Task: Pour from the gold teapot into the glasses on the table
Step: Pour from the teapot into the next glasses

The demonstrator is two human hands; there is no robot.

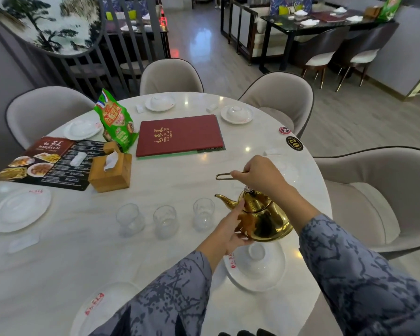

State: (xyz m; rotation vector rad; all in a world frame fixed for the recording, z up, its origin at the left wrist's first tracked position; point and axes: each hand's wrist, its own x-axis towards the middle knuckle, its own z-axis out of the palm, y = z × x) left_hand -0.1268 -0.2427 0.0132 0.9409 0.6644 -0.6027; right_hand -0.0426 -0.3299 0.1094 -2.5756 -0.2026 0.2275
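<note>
Right hand (260, 175) grips the thin wire handle (224, 176) of the shiny gold metal teapot (264, 214), held just right of the three clear glasses (165, 220), while the left hand (230, 229) presses straight fingers under its belly, a sensible support because the polished pot looks heavy and slippery.

This is a restaurant dining room: a round white table (155, 190) laid with white plates (237, 115) under upturned bowls, a red menu folder (180, 135), a photo menu card (51, 162) and a "02" table sticker (294, 143), with another set table (325, 22) and dining chairs (318, 57) beyond.
</note>
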